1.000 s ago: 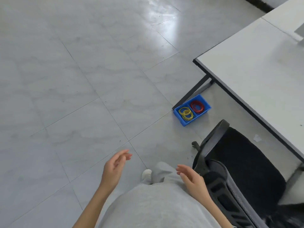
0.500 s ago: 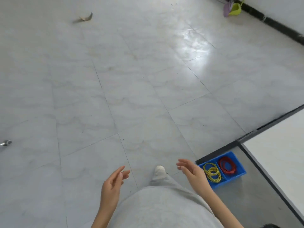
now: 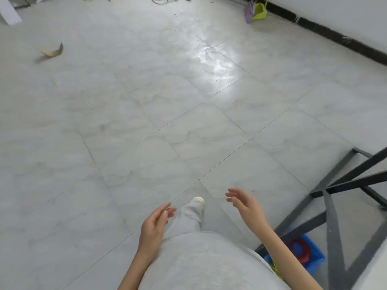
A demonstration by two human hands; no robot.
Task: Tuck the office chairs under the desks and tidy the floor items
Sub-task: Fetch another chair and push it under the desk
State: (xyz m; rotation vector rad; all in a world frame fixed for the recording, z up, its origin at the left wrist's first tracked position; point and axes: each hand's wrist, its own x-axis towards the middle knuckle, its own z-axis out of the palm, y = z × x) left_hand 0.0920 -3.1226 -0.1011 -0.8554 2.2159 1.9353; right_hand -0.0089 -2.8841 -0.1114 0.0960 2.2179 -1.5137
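Floor-tidying step, transit: left hand (image 3: 154,227) and right hand (image 3: 245,204) are held loosely spread and empty; curled tan scrap (image 3: 52,51), far left, is judged next, walking and stooping being required.

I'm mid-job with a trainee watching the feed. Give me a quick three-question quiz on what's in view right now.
1. True or false: the left hand is holding something.
2. Which lies closest to the right hand?
A. tan scrap
B. blue bin
C. green dustpan
3. Fill in: the blue bin sits beside the black desk ____.

Key:
1. False; both hands are open and empty.
2. B; it sits low on the right, partly hidden by the forearm.
3. frame.
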